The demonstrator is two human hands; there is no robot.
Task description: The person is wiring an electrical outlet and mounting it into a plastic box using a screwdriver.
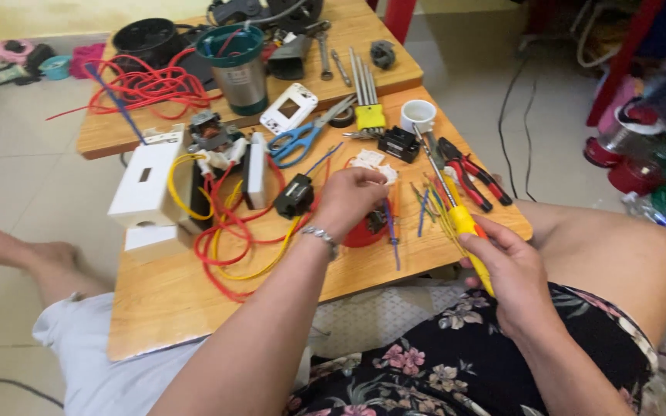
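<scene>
My left hand reaches over a low wooden board and pinches a small white plastic part at its fingertips, above a red round piece. My right hand grips a screwdriver with a yellow handle; its metal shaft points up toward a white cup. A small black block with red and yellow wires lies just left of my left hand.
Blue-handled scissors, red-handled pliers, a white box, a small motor and a steel cylinder with a teal rim lie on the boards. A second board behind carries red cable and tools. Another person's bare legs lie at the left.
</scene>
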